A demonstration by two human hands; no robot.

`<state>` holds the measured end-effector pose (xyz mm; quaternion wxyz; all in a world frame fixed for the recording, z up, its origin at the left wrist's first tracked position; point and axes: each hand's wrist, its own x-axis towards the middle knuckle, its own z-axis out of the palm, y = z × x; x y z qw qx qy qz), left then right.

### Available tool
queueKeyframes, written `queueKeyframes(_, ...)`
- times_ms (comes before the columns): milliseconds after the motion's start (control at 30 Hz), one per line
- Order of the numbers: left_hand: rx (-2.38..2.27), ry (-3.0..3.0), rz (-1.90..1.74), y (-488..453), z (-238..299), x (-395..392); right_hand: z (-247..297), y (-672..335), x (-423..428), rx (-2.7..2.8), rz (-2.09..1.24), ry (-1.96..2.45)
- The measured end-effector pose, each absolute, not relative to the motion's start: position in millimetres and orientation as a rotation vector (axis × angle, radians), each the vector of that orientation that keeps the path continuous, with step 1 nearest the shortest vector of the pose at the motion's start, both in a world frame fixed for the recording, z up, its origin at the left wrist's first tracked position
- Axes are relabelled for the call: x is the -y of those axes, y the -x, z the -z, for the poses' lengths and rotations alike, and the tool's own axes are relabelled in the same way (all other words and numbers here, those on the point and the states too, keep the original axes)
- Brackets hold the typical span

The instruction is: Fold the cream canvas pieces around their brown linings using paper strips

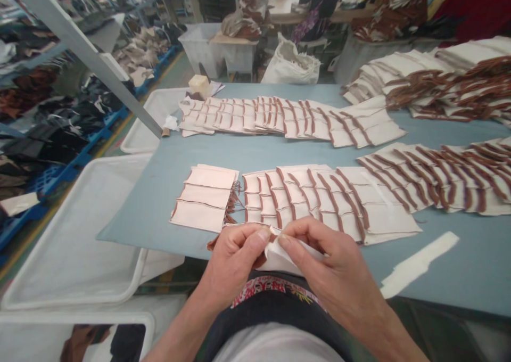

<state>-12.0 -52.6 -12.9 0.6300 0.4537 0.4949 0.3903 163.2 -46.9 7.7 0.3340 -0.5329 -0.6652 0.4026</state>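
Note:
My left hand [238, 256] and my right hand [328, 258] are close together at the table's near edge. Between them is a small white-and-brown fabric piece [284, 256], pinched by the thumb and fingers of both hands. Part of it is hidden under the fingers. Just beyond lies an overlapping row of cream fabric panels [293, 194] with brown edges and stitched seams. Left of that row, a short stack of cream panels [205, 192] lies flat, with brown loose strands along its right side. A white strip [419, 263] rests to the right of my right hand.
The blue-grey table [191, 151] also bears a second panel row [271, 118] and large piles [451, 80] at right. A metal post [96, 58] slants beside its left edge. White plastic bins [80, 229] stand at left. A white sack [291, 64] and a person [321, 2] are beyond.

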Motion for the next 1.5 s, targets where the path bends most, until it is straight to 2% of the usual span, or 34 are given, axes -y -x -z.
queueKeyframes(467, -1.201, -1.094, -0.938, 12.0, 12.5, 51.1, 10.1, -155.4, 42.2, 1.935, -0.552, 1.247)
queueKeyframes(733, -1.274, -1.244, -0.929, 4.6, 5.4, 55.1, 11.8, -159.5, 42.4, 1.908, -0.54, 1.213)
queueKeyframes(867, -1.407, -1.366, -1.0, -3.4, 7.8, 57.0, 11.0, -162.1, 38.0, 1.84, -0.798, 1.359)
queueKeyframes(967, -1.467, -1.407, -1.005, -7.6, 10.0, 59.7, 11.3, -169.8, 26.7, 1.752, -1.269, 1.48)
queueKeyframes(1100, -1.386, -1.339, -0.975, -8.8, 13.9, 61.0, 23.4, -179.6, 7.0, 1.587, -1.994, 1.242)
queueKeyframes(1233, -1.315, -1.185, -0.957, -4.7, 21.1, 59.0, 48.6, -175.9, 0.6, 1.327, -2.385, 0.899)
queueKeyframes(1333, -1.241, -1.064, -0.942, -0.5, 24.9, 57.3, 62.3, -168.7, 5.1, 1.149, -2.519, 0.76)
queueKeyframes(1500, -1.205, -1.157, -0.899, 6.5, 15.4, 51.7, 54.0, -164.3, 7.5, 1.274, -2.344, 0.77)
